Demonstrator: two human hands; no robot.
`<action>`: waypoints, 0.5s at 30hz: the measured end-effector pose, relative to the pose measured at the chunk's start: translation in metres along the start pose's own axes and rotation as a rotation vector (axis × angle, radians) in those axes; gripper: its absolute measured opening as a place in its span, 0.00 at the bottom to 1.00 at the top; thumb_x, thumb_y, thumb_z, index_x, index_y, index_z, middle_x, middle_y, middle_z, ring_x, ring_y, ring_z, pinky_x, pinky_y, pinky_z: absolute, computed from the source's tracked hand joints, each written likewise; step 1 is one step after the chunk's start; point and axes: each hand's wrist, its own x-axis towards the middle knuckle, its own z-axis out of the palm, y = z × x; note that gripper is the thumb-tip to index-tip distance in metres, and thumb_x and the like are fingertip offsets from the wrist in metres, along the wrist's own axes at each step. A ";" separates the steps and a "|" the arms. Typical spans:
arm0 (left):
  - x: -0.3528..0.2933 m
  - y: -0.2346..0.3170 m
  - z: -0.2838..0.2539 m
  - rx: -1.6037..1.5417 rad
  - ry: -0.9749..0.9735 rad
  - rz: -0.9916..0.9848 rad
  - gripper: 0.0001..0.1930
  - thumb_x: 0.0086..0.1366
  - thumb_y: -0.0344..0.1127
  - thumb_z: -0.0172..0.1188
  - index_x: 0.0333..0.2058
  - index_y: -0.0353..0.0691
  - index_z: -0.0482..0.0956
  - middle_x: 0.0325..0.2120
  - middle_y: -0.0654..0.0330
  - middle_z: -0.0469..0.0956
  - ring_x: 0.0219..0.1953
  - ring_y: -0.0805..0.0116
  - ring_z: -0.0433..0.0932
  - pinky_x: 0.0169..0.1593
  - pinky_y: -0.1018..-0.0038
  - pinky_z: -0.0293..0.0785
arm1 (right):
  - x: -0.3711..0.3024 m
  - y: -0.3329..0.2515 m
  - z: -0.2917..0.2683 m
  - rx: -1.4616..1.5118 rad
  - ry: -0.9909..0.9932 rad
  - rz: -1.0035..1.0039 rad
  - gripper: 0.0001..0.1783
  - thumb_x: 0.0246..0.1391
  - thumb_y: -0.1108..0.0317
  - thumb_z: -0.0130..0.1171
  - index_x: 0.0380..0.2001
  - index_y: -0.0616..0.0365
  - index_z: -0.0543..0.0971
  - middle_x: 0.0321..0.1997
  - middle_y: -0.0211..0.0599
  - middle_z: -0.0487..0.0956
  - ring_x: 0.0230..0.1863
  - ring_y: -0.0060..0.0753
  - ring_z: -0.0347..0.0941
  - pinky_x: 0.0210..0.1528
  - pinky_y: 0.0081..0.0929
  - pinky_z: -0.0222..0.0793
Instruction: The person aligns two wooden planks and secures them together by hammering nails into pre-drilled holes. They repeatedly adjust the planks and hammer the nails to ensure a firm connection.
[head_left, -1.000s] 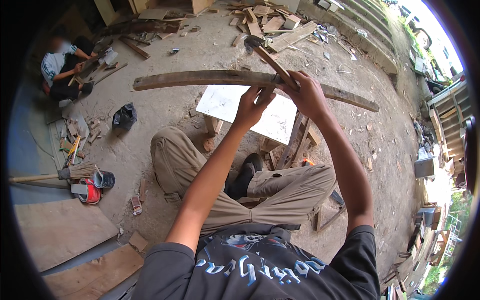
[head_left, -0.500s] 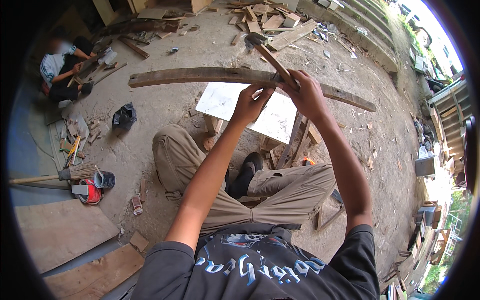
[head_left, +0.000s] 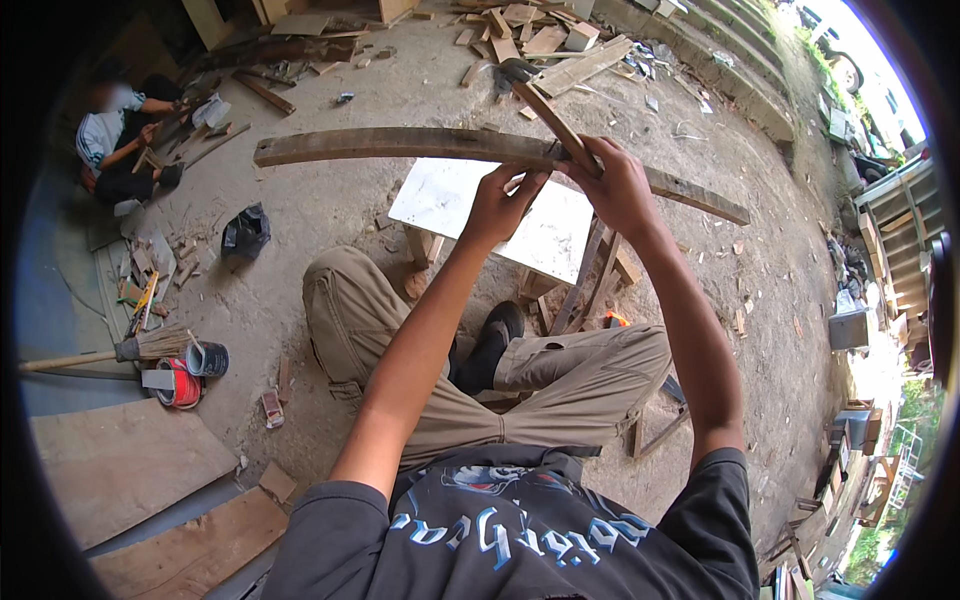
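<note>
A long, weathered wooden strip [head_left: 390,145] lies crosswise in front of me, above a small white-topped table [head_left: 440,200]. My left hand [head_left: 503,207] is closed, its thumb and fingers pinched at the near edge of the strip around its middle. My right hand [head_left: 615,185] is wrapped around the wooden handle of a hammer [head_left: 545,112], low down where the handle crosses the strip. The dark hammer head points away from me, past the strip's far edge. Both hands nearly touch. A small dark spot shows on the strip beside the handle; its kind cannot be made out.
Wood offcuts [head_left: 545,42] are heaped at the back. To the left are a black bag [head_left: 246,232], a broom [head_left: 160,343], a red can [head_left: 180,385] and boards [head_left: 130,465]. Another person [head_left: 118,140] sits far left handling wood. Concrete steps [head_left: 735,60] rise at far right.
Both hands keep their grips, and the hammer stays across the strip. The strip's left end sits slightly higher in view, while the whole scene has shifted a little.
</note>
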 end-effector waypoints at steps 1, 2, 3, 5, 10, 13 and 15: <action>0.000 0.000 0.000 0.003 0.003 0.006 0.15 0.69 0.40 0.62 0.47 0.37 0.83 0.41 0.58 0.84 0.45 0.71 0.80 0.52 0.71 0.75 | 0.000 -0.001 0.000 0.000 -0.003 0.015 0.20 0.54 0.62 0.68 0.47 0.62 0.80 0.39 0.48 0.79 0.40 0.53 0.78 0.44 0.43 0.71; 0.001 0.001 0.000 0.004 0.004 0.012 0.14 0.69 0.40 0.62 0.47 0.37 0.83 0.41 0.58 0.84 0.45 0.71 0.80 0.52 0.71 0.75 | 0.000 0.001 0.000 -0.004 0.004 -0.004 0.21 0.54 0.61 0.68 0.48 0.62 0.80 0.39 0.48 0.79 0.40 0.52 0.78 0.44 0.42 0.71; 0.001 0.002 0.001 0.020 0.003 0.017 0.14 0.69 0.40 0.62 0.47 0.37 0.83 0.41 0.58 0.84 0.44 0.72 0.80 0.51 0.71 0.75 | 0.000 0.004 0.001 -0.008 0.010 -0.023 0.21 0.55 0.60 0.68 0.48 0.61 0.80 0.40 0.47 0.80 0.40 0.51 0.78 0.44 0.41 0.71; 0.001 0.005 0.002 0.054 0.001 0.026 0.14 0.69 0.40 0.62 0.46 0.38 0.83 0.40 0.59 0.84 0.44 0.72 0.80 0.51 0.72 0.75 | 0.000 0.005 0.001 -0.013 0.014 -0.049 0.22 0.55 0.60 0.68 0.49 0.61 0.80 0.40 0.47 0.80 0.41 0.50 0.78 0.45 0.41 0.71; 0.002 0.012 0.004 0.100 0.012 0.034 0.13 0.69 0.40 0.61 0.45 0.38 0.83 0.38 0.60 0.84 0.42 0.73 0.79 0.50 0.71 0.76 | 0.004 0.000 -0.007 -0.039 -0.009 -0.090 0.20 0.55 0.62 0.67 0.48 0.61 0.81 0.41 0.48 0.79 0.43 0.52 0.78 0.46 0.43 0.72; 0.001 0.004 0.001 0.072 0.022 0.039 0.13 0.69 0.40 0.61 0.46 0.39 0.83 0.38 0.61 0.84 0.41 0.73 0.79 0.50 0.70 0.76 | 0.006 -0.008 -0.007 -0.058 -0.051 -0.059 0.20 0.55 0.62 0.67 0.48 0.61 0.81 0.41 0.49 0.79 0.43 0.52 0.78 0.47 0.42 0.72; 0.002 0.002 0.002 0.048 0.009 0.027 0.13 0.70 0.40 0.60 0.46 0.39 0.82 0.39 0.61 0.84 0.42 0.73 0.80 0.50 0.69 0.76 | 0.005 -0.003 -0.004 -0.063 -0.029 -0.061 0.20 0.55 0.62 0.68 0.48 0.61 0.81 0.41 0.49 0.79 0.43 0.52 0.78 0.47 0.43 0.72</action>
